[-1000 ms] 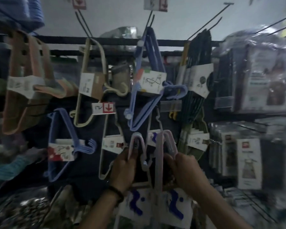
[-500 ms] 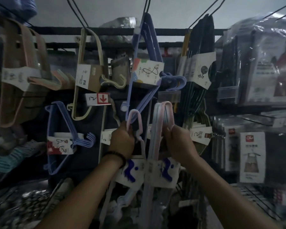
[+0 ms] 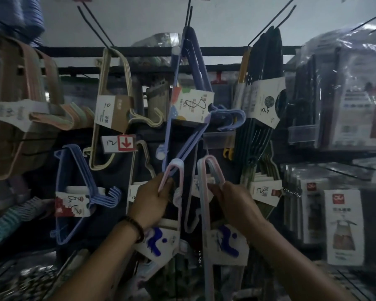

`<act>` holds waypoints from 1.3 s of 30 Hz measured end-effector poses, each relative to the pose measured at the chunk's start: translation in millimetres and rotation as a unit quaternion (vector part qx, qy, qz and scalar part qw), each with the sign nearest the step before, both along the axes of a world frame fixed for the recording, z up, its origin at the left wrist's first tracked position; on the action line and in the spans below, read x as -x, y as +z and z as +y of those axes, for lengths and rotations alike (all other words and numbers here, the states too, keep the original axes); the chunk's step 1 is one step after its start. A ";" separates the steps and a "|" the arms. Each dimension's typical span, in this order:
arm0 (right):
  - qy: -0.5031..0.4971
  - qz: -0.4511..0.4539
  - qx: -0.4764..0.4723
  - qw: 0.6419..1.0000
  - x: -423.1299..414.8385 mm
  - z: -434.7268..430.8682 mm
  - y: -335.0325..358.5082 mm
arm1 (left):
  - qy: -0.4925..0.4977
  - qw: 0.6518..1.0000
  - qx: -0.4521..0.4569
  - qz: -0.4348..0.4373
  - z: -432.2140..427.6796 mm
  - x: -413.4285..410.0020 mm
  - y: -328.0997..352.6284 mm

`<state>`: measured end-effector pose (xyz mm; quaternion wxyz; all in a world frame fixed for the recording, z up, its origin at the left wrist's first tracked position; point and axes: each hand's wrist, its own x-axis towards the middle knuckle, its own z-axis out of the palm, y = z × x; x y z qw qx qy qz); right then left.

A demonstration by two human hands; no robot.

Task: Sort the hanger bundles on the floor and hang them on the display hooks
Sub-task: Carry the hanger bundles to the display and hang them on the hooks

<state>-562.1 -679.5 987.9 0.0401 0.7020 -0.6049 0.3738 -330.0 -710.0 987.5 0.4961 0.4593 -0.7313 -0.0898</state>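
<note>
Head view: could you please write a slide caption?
Left hand grips one pink hanger bundle, right hand another, before the display hooks.

Pink hanger bundles carry white cards (blue squiggles), near a red arrow tag

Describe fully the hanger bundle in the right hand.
The hanger bundle is a stack of thin pastel pink and pale blue hangers, plastic-looking, held roughly upright with a rounded bend topmost. A white card sleeve with a blue squiggle wraps it lower down. The right hand grips it just below the bend. Nothing else visibly carries it.
</note>
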 end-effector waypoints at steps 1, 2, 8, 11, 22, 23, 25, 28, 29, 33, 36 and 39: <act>-0.014 0.011 -0.012 1.000 2.0 -6.0 -3.1 | -0.007 1.000 0.008 -0.013 1.9 -0.8 3.3; -0.028 0.021 -0.019 0.999 3.9 -10.4 -4.3 | -0.015 0.999 0.023 -0.029 4.2 -0.8 6.6; -0.035 0.012 -0.028 0.999 17.8 -23.1 18.8 | -0.065 0.985 0.129 -0.097 14.8 8.7 24.1; -0.036 0.023 -0.003 0.999 17.5 -21.6 30.5 | -0.100 0.978 0.142 -0.114 16.2 15.0 30.3; -0.089 0.004 0.077 0.993 -0.8 -12.1 30.6 | -0.123 0.982 0.108 -0.094 4.3 27.7 24.9; -0.093 -0.001 0.081 0.992 -0.9 -11.7 29.0 | -0.118 0.981 0.112 -0.109 2.2 27.5 23.0; -0.095 -0.024 0.076 0.992 -0.3 -12.7 29.8 | -0.124 0.980 0.105 -0.113 -0.9 27.0 21.5; -0.092 -0.008 0.052 0.994 -3.9 -22.2 30.8 | -0.123 0.981 0.103 -0.106 -3.7 27.9 22.8; -0.097 -0.004 0.041 0.994 -5.1 -26.6 30.5 | -0.121 0.981 0.109 -0.103 -4.6 28.6 22.3; -0.110 0.014 -0.010 0.994 0.9 -50.1 28.1 | -0.103 0.984 0.096 -0.107 -11.1 32.7 17.3; -0.089 0.056 -0.032 0.994 4.1 -81.9 23.4 | -0.080 0.989 0.063 -0.105 -18.5 35.4 15.7; -0.088 0.067 -0.033 0.993 0.0 -112.7 20.4 | -0.048 0.991 0.046 -0.113 -21.0 37.5 16.6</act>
